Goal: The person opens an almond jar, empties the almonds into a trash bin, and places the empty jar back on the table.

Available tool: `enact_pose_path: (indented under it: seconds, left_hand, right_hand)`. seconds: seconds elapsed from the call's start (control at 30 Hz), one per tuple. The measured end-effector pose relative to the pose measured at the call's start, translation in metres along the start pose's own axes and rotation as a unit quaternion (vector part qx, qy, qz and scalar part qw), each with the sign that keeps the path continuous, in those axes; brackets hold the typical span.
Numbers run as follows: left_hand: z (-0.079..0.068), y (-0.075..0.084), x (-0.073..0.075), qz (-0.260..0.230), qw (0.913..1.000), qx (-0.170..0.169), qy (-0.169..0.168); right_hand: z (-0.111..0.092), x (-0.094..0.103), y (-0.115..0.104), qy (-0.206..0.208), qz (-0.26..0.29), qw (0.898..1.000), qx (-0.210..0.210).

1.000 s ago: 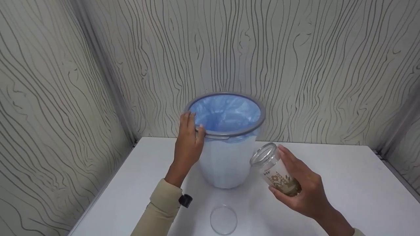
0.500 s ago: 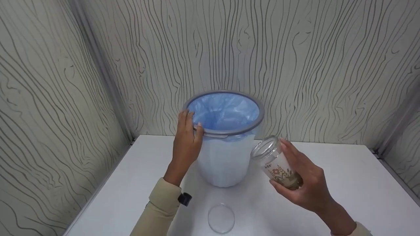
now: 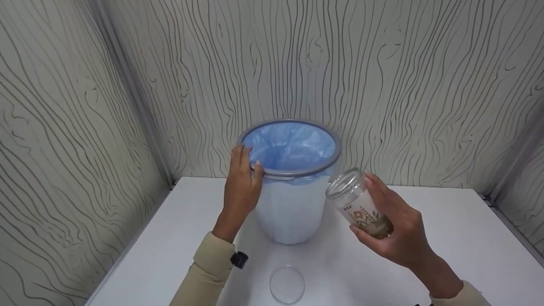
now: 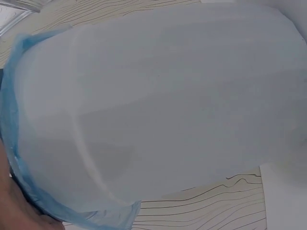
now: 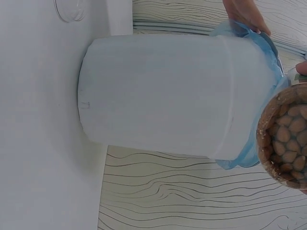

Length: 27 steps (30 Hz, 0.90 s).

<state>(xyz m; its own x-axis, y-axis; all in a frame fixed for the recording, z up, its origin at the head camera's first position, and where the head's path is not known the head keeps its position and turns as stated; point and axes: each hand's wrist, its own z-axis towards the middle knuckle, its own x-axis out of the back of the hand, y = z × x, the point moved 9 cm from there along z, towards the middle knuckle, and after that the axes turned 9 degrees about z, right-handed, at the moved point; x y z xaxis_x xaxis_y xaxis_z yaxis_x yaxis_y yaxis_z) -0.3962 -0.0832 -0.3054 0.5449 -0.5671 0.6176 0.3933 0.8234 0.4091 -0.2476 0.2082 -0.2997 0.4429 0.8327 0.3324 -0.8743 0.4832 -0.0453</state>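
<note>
A white bin [image 3: 291,208] with a grey rim and a blue liner bag [image 3: 293,146] stands upright on the white table [image 3: 442,225]. My left hand [image 3: 243,182] grips the rim at its left, fingers over the edge and thumb on the near side. In my right hand [image 3: 399,229] is an open glass jar [image 3: 361,206] with a flower print, held between thumb and fingers. It leans left, its mouth pointing up toward the bin, just right of the bin's wall. Through the jar's base, the right wrist view shows brown almonds [image 5: 290,139].
A clear round lid [image 3: 287,284] lies on the table in front of the bin. Behind the table rises a wood-grain patterned wall [image 3: 306,59], with another patterned wall [image 3: 63,140] along the left side.
My right hand has raised the jar a little, keeping it tilted beside the bin. The left hand stays on the rim, and the lid lies where it was.
</note>
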Motion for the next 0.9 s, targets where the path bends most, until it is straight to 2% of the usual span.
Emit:
enact_pose_path:
  seconds: [0.33, 0.9]
  left_hand:
    - [-0.002, 0.002, 0.002, 0.013, 0.9998, -0.01, 0.009]
    - [0.0, 0.003, 0.002, 0.019, 0.9998, 0.007, 0.004]
  right_hand:
    - [0.011, 0.006, 0.001, 0.02, -0.007, 1.0, 0.004]
    - [0.023, 0.004, 0.007, 0.033, -0.01, 0.999, 0.0]
